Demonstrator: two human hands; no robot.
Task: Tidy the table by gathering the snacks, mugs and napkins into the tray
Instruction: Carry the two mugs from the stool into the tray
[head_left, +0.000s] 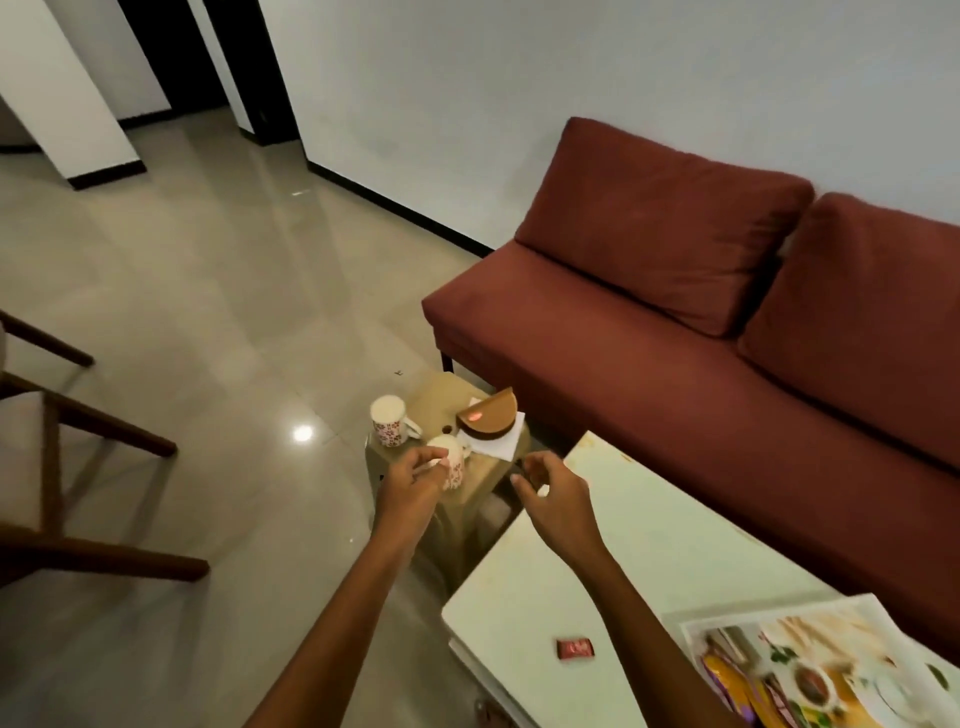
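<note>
A: Tray (852, 670), one, lies on the white table (623, 571), well behind and right of the right hand (553, 488); what it holds is too blurred to tell.

B: Mugs?

A: Two. The left hand (415, 475) grips the rim of the near mug (453, 465); the far mug (388, 420) stands just beyond.

B: And the right?

A: Fingers loosely curled, holding nothing, near the napkins (493, 441) under their brown holder (488, 420). One red snack (574, 648) lies behind it.

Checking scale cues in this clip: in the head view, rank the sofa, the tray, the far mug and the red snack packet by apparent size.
1. sofa
2. tray, partly cut off by the frame
3. far mug
4. red snack packet, though it lies nearer the camera than the mug, so this last step is unsure.
</note>
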